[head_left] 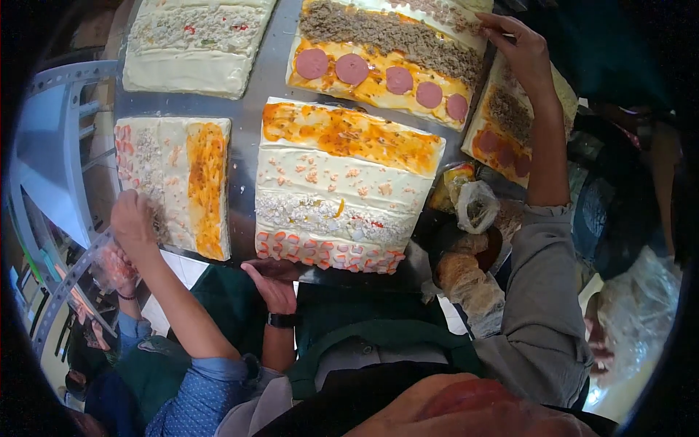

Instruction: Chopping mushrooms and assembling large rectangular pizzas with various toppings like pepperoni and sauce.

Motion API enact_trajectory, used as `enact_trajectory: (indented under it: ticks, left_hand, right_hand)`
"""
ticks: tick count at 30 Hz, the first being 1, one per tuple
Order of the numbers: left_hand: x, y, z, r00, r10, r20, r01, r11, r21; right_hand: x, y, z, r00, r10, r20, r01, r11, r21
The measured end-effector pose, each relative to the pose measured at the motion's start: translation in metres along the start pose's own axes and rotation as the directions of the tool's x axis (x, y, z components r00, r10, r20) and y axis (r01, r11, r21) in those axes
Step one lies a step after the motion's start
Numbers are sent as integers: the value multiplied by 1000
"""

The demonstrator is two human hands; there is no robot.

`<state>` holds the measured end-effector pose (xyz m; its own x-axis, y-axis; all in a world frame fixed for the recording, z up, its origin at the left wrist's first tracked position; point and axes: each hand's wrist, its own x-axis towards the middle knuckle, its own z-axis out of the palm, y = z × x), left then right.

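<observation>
My right hand [518,51] reaches to the far right, its fingertips pinched together at the right end of a dough sheet [437,113] topped with brown minced meat [386,36] and round pink sausage slices [352,69]. What the fingers hold is too small to make out. My left hand [273,286], with a dark wristwatch, is open at the table's near edge, thumb apart, by the near left corner of the middle dough sheet [320,151]. That sheet carries bands of orange sauce, pink bits, white crumbly filling and orange-edged pieces.
On the left, a co-worker's hand [136,222] works over another topped dough sheet [175,156]; their other hand holds a clear bag [114,267]. More dough sheets lie at the far left [186,80] and right [480,156]. Plastic-wrapped packages [473,284] sit beside my right arm.
</observation>
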<state>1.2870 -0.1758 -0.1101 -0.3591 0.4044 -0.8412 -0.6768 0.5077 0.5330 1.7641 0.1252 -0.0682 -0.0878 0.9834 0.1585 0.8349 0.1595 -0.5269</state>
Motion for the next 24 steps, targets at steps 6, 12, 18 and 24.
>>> enact_trajectory:
  ticks: [6,12,18,24]
  left_hand:
    - [80,224,59,239,553,798,-209,-774,598]
    - [79,208,89,97,503,859,-170,-842,512]
    - [99,223,85,94,549,831,-313,-776,548]
    - [80,198,88,419,683,598,-598,-288,748]
  right_hand:
    - [-7,-2,-4,990,-81,115,102,977,-187]
    - [-6,9,-7,989,139,48,-139,990,-8]
    - [6,28,-10,990,113,86,-113,994,2]
    - [4,33,-2,996,88,12,-86,992,-97]
